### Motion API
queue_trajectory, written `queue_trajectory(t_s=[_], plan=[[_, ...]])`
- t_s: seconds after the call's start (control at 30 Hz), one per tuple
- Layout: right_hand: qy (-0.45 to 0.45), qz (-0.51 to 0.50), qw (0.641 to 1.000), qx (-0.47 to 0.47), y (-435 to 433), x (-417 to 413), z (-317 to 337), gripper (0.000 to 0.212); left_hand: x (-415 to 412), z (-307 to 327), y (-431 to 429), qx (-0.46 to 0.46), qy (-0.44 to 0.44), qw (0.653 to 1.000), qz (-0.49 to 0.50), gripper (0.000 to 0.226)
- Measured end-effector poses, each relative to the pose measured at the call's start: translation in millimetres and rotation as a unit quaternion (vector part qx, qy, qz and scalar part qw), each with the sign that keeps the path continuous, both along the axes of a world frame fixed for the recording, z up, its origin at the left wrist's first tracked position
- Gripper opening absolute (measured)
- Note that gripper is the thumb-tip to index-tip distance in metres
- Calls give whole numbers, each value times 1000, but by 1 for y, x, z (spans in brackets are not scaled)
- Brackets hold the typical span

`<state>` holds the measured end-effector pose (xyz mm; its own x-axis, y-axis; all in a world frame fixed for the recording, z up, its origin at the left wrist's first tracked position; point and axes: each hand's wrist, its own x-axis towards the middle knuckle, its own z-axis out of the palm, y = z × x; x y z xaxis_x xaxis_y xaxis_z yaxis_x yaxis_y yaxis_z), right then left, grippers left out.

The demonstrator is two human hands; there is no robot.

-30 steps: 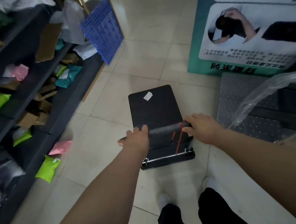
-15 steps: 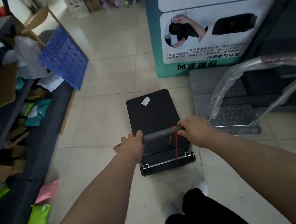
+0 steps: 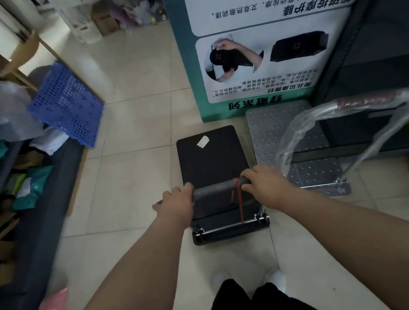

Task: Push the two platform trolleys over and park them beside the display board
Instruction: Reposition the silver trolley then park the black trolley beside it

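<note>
A small black platform trolley (image 3: 211, 159) with a white sticker on its deck stands on the tiled floor in front of me. My left hand (image 3: 176, 205) and my right hand (image 3: 264, 186) both grip its dark handle bar, which has a red cord tied round it. Just to its right sits a silver studded platform trolley (image 3: 284, 131), its handle wrapped in clear plastic, its front edge against the foot of the green and white display board (image 3: 258, 55). The black trolley's front edge is a short way from the board's base.
A dark shelf rack (image 3: 41, 222) full of parcels and bags lines the left side, with a blue perforated plastic panel (image 3: 67, 103) leaning on it. A dark cabinet (image 3: 377, 61) stands right of the board. Boxes are stacked at the far end of the aisle.
The black trolley has rolled forward toward the display board and alongside the silver trolley. The view has swung, so the board and silver trolley sit nearer the centre. Both hands stay on the handle.
</note>
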<state>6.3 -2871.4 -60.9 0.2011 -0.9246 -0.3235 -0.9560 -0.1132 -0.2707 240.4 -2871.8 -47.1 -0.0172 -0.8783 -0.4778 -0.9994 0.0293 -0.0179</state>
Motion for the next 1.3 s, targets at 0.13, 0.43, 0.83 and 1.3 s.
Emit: queue_trajectory(t_s=[0.13, 0.43, 0.83, 1.3], plan=[[-9, -23, 1000, -9, -23, -4, -1, 37, -4, 0, -29, -10, 8, 1000, -14, 25], [-25, -61, 998, -18, -76, 5, -1, 28, 3, 3, -106, 1, 5, 999, -54, 22], [-10, -111, 994, 8, -134, -3, 6, 29, -10, -3, -175, 17, 5, 998, -66, 31], [-27, -154, 988, -10, -144, 0, 2, 28, -16, -4, -194, 29, 3, 998, -63, 41]])
